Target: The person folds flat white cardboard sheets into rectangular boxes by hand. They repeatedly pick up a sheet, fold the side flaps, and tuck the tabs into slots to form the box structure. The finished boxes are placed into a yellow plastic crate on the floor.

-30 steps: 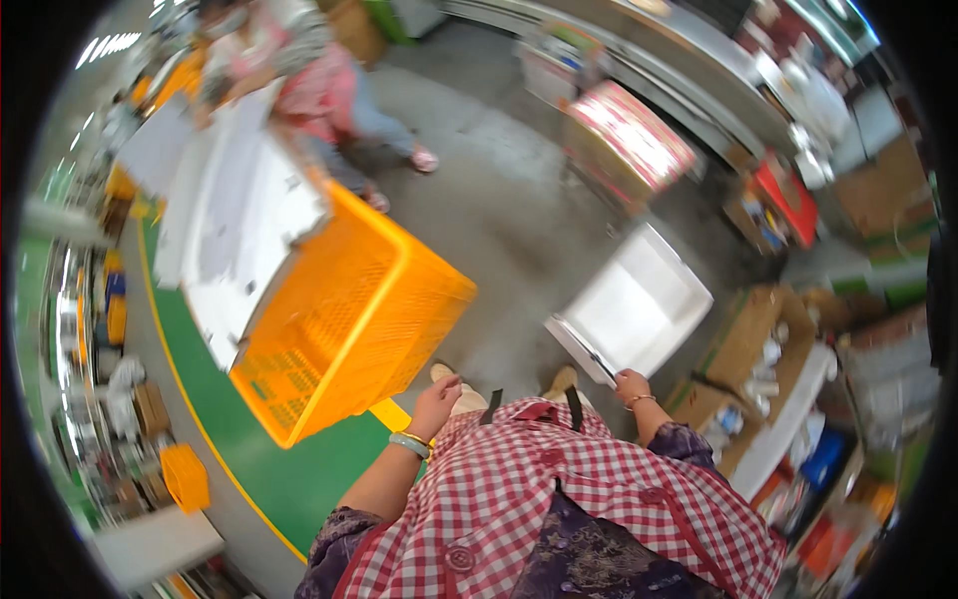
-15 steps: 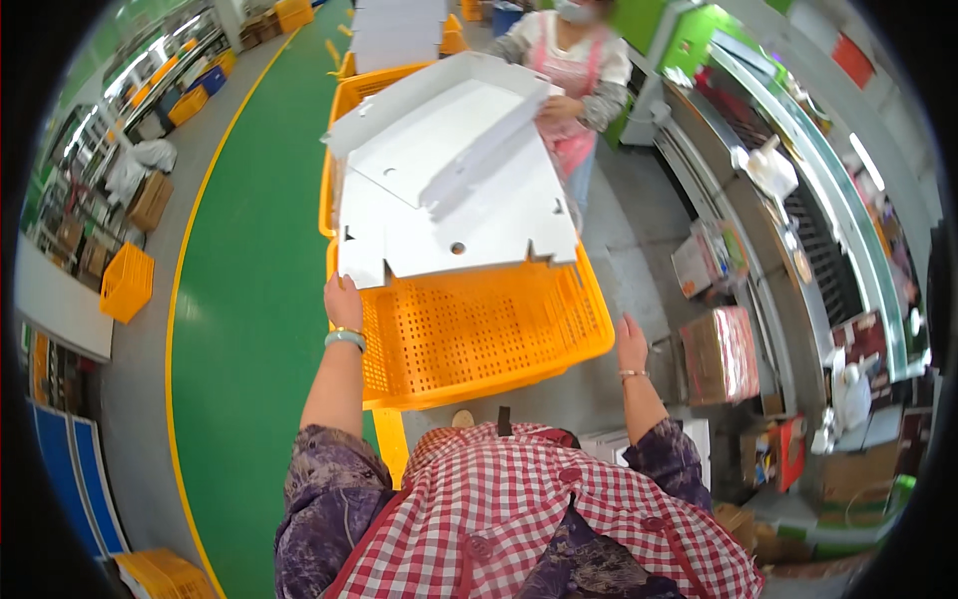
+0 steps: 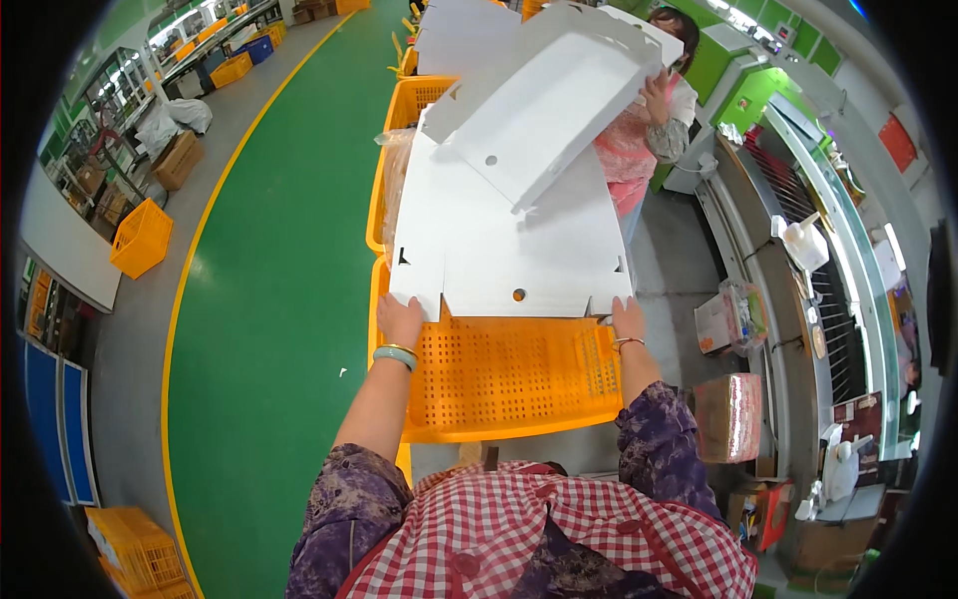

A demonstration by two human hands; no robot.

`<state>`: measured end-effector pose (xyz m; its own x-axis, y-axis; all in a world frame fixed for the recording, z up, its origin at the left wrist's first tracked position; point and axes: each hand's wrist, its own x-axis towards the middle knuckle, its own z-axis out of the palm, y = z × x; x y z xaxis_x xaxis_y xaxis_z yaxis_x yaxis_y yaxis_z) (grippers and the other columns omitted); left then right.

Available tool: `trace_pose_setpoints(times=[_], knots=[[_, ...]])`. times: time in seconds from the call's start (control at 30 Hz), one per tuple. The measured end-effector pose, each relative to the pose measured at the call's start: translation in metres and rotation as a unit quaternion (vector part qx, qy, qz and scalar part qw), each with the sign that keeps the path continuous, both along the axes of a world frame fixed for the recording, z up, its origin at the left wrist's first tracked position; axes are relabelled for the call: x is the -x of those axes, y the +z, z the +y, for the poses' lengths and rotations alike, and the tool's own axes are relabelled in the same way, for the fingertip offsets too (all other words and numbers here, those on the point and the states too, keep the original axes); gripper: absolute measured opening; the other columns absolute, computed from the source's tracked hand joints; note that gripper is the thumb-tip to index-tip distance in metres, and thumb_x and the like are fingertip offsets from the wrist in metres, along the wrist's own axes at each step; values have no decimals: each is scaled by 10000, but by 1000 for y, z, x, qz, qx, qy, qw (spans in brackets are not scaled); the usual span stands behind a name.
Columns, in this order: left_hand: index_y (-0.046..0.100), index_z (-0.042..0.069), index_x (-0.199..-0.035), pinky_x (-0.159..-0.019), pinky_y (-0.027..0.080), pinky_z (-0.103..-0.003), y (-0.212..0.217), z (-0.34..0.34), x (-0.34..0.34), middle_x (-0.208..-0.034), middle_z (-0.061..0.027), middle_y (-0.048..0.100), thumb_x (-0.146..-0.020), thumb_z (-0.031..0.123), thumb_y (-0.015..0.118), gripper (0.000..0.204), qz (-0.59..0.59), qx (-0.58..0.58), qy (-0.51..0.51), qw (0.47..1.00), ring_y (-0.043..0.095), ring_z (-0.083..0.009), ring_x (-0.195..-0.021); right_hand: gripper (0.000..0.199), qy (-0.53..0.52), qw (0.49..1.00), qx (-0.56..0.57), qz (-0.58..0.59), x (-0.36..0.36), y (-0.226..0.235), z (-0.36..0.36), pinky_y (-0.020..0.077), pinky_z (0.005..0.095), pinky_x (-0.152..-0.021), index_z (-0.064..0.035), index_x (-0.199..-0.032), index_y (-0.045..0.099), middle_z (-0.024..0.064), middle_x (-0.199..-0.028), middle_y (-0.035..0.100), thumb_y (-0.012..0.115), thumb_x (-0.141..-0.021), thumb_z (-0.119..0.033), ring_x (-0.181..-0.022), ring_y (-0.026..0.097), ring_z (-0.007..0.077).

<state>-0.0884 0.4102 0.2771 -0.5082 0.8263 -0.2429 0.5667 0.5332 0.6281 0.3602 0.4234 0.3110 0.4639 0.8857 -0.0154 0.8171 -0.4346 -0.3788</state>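
A flat white die-cut cardboard sheet (image 3: 509,240) lies on top of an orange perforated plastic crate (image 3: 509,384) in front of me. My left hand (image 3: 401,321) grips the sheet's near left corner. My right hand (image 3: 627,319) holds its near right corner. Beyond it, another person (image 3: 649,110) holds up a second white folded cardboard tray (image 3: 544,105), tilted above the sheet.
A second orange crate (image 3: 409,110) stands behind the first one. A green floor strip (image 3: 269,299) with a yellow edge line runs on my left. A conveyor line (image 3: 798,280) with boxes and a bottle is on my right. Orange crates (image 3: 140,238) stand far left.
The view has swung from the grey floor toward the crate. Both my hands have reached forward and taken hold of the white sheet's near corners on the orange crate.
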Motion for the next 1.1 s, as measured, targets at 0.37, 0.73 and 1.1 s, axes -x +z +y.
trace_pose_setpoints(times=[0.37,0.73,1.1], knots=[[516,-103,-1217,-1080,311,-463,13,-4,-11,-1373,-242,409,-809,342,602,610,35,75,-16,996,350,-379,-1307,600,-42,998,-51,11,2,20,-3,402,471,-990,59,-1324,433,283,-1286,504,508,-913,-373,-1175,491,429],[541,2,-1092,-559,433,-227,72,-32,-1,-810,-25,578,-827,41,630,282,-466,-216,175,840,529,-111,-655,311,-84,929,-220,285,-64,62,8,522,317,-633,0,-1058,639,81,-867,666,632,-835,-216,-773,647,167],[544,-44,-1151,-733,486,-277,203,-195,13,-1055,-113,586,-822,82,586,355,-626,-319,-30,711,570,-195,-868,326,48,772,-211,597,-85,179,-95,490,256,-599,-34,-1024,653,35,-839,628,538,-849,-285,-716,610,123]])
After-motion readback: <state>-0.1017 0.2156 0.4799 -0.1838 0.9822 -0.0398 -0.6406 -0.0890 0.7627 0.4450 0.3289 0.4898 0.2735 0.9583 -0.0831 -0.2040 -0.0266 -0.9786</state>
